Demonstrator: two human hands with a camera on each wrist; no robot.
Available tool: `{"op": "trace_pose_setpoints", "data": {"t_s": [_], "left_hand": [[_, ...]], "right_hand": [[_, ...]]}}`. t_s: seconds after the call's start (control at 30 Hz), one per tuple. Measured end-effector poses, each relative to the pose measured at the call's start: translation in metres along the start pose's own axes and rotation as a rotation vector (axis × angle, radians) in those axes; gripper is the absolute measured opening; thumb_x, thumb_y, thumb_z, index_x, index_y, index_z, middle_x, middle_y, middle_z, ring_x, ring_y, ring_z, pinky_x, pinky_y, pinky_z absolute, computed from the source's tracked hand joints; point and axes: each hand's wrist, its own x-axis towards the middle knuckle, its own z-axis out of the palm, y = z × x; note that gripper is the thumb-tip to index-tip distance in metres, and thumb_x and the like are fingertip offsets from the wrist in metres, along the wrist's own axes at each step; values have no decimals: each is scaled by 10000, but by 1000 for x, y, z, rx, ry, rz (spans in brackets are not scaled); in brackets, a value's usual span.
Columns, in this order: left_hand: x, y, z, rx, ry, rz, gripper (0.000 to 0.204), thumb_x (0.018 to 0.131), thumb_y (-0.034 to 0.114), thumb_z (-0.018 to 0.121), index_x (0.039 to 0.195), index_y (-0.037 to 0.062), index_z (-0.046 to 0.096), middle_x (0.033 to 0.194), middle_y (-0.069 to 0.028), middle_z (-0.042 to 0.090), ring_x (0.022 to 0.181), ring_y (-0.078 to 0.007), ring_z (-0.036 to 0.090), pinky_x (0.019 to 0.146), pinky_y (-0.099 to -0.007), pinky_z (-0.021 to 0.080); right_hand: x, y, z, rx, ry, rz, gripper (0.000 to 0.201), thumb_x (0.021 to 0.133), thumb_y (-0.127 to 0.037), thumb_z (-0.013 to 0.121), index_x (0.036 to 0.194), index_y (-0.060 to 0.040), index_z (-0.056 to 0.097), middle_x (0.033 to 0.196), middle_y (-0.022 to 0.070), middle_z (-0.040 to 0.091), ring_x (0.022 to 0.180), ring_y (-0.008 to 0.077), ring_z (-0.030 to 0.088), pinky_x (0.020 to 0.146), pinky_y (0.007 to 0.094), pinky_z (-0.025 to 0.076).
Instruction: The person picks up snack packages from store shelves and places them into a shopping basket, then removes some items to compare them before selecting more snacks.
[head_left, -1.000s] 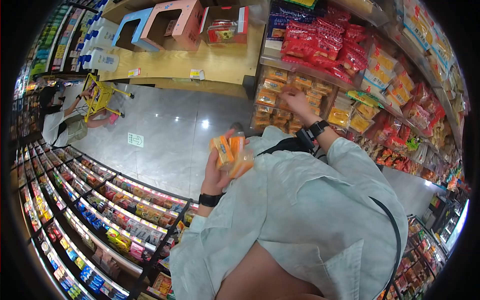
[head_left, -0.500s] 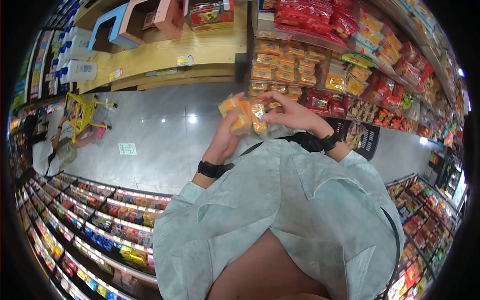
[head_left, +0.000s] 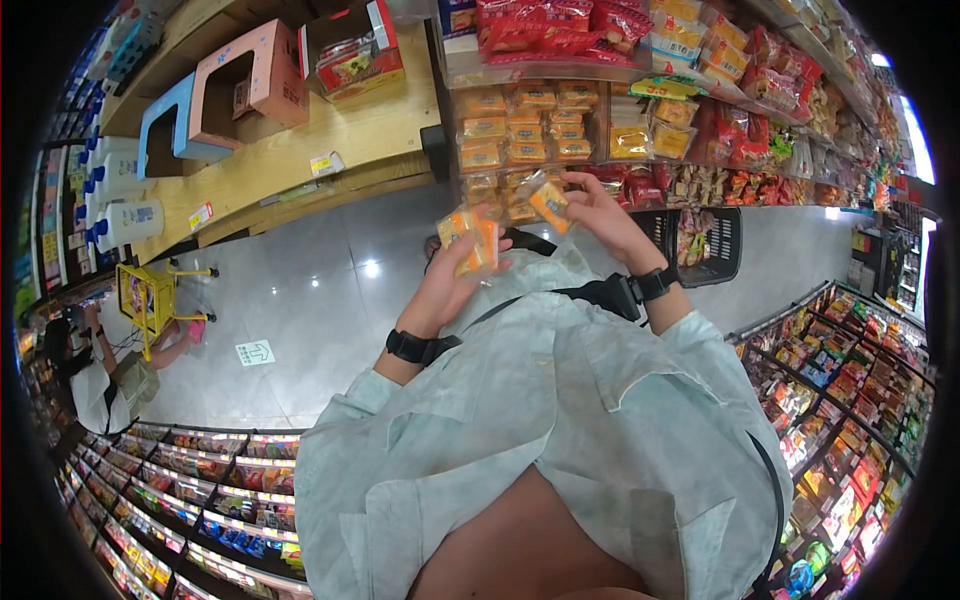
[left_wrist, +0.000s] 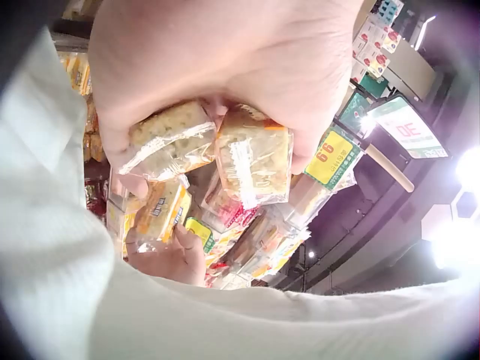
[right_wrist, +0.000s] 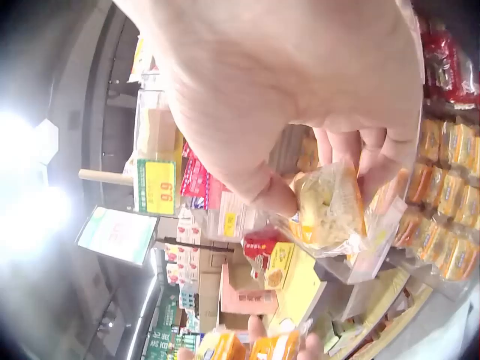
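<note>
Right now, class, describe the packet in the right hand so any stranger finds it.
Find the display rows of orange packets. In front of them, the right hand pinches one clear-wrapped packet. Unlike the rows, it is held; unlike the bunch in the left hand, it is alone.
</note>
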Motion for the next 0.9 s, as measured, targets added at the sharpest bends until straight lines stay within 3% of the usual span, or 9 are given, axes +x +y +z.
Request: {"op": "trace_pose_setpoints", "data": {"t_s": [0.07, 0.17, 0.37, 0.5, 0.53, 0.63, 0.9], "left_hand": [[1, 0, 0, 21, 32, 12, 608, 1080, 389, 478, 1597, 131, 288, 1461, -205, 507, 1339, -350, 535, 1104, -527, 468], [-2, 4, 7, 45, 96, 47, 583, 1089, 381, 457, 1594, 137, 299, 1452, -199, 517, 1315, -338, 553, 1068, -508, 493], [-5, -1, 23, 54, 267, 167, 539, 1107, 370, 380, 1593, 149, 303, 1424, -192, 537, 1302, -327, 559, 1044, -489, 501], [-10, -10, 33, -17, 364, 251, 550, 1097, 381, 406, 1589, 153, 315, 1413, -174, 549, 1293, -320, 564, 1026, -470, 510], [-10, -13, 33, -39, 377, 269, 562, 1088, 381, 434, 1587, 151, 318, 1414, -163, 552, 1297, -316, 565, 1028, -464, 514], [-13, -21, 38, -88, 418, 321, 581, 1075, 386, 476, 1585, 152, 323, 1415, -150, 554, 1305, -313, 561, 1030, -455, 516], [-12, -32, 42, -165, 438, 386, 594, 1067, 401, 508, 1579, 153, 338, 1408, -148, 558, 1299, -306, 562, 1026, -445, 516]], "right_hand": [[16, -11, -19, -15, 78, 31, 434, 925, -135, 680, 1317, -26, 528, 1120, 30, 671, 1011, 109, 606, 902, 272, 478], [61, -3, -53, -20, 58, -49, 414, 951, -177, 680, 1332, -29, 614, 1049, 17, 683, 878, 87, 602, 755, 244, 479], [143, 4, -75, -257, 55, -107, 399, 948, -218, 709, 1297, -27, 676, 1067, 60, 699, 938, 133, 651, 802, 280, 526], [191, 29, -73, -212, 146, -211, 516, 824, -216, 842, 1248, 3, 646, 1079, 104, 699, 983, 185, 669, 841, 317, 542], [196, 35, -68, -266, 270, -247, 530, 763, -209, 884, 1166, 18, 626, 1045, 109, 687, 950, 197, 661, 837, 330, 540], [214, 50, -70, -305, 313, -235, 496, 751, -219, 887, 1103, 10, 622, 1026, 101, 672, 923, 195, 649, 830, 338, 536], [199, 27, -68, -206, 142, -106, 326, 858, -196, 793, 1104, -6, 695, 1004, 70, 721, 918, 166, 667, 827, 304, 527]]}}
